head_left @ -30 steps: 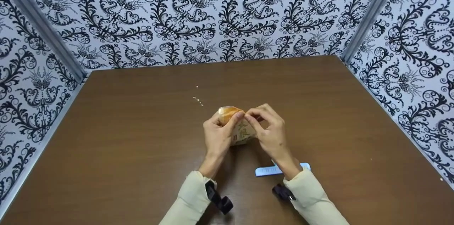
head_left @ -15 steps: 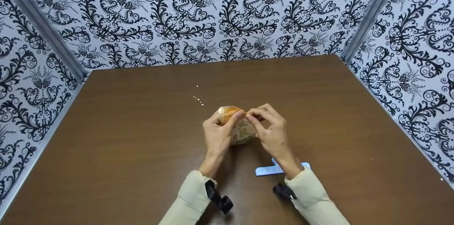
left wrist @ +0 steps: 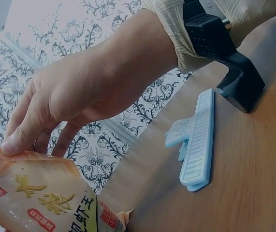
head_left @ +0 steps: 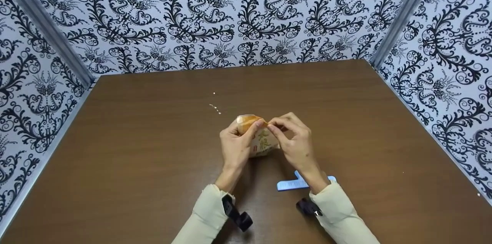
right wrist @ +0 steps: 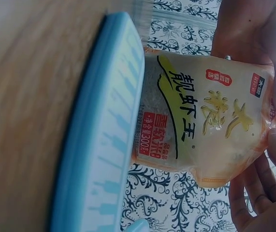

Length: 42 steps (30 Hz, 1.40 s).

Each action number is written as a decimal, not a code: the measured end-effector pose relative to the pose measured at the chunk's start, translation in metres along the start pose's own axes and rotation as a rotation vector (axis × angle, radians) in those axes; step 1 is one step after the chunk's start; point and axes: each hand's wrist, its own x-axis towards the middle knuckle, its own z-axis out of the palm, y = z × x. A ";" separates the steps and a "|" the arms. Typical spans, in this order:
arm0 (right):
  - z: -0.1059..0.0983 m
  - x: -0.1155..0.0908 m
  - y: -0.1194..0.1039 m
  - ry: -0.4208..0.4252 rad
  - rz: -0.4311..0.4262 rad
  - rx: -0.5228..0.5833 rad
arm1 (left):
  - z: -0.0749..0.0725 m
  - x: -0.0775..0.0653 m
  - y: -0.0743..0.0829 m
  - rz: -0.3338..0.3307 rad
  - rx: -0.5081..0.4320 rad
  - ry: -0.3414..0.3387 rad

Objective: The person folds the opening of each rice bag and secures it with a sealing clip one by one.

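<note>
Both hands hold a small plastic rice bag (head_left: 264,145) upright by its orange top, above the table's middle. My left hand (head_left: 235,148) grips the top left corner with the thumb across the front. With thumb and index finger, my right hand (head_left: 296,145) pinches the folded top edge close to the left thumb. In the right wrist view the printed front of the rice bag (right wrist: 205,116) faces the camera. A light-blue bag clip (head_left: 291,185) lies on the table under the right wrist, which hides part of it; the whole bag clip (left wrist: 198,140) shows in the left wrist view.
A few white grains (head_left: 216,108) are scattered on the brown table (head_left: 146,136) beyond the bag. Patterned wall panels (head_left: 246,17) stand at the back and both sides. Black camera mounts (head_left: 237,215) hang from both wrists.
The right hand has shifted very slightly to the right along the bag's top edge. The left hand and the clip stay where they were.
</note>
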 end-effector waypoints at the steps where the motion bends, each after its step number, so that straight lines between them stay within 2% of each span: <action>1: 0.000 0.000 0.000 0.001 0.002 0.002 | 0.000 0.000 0.000 -0.002 0.002 0.002; 17: -0.003 -0.001 0.002 -0.008 -0.016 0.004 | 0.001 0.000 0.000 -0.015 0.023 0.022; 42: -0.006 -0.001 0.006 -0.004 0.039 0.030 | 0.000 0.000 0.000 -0.024 0.025 0.032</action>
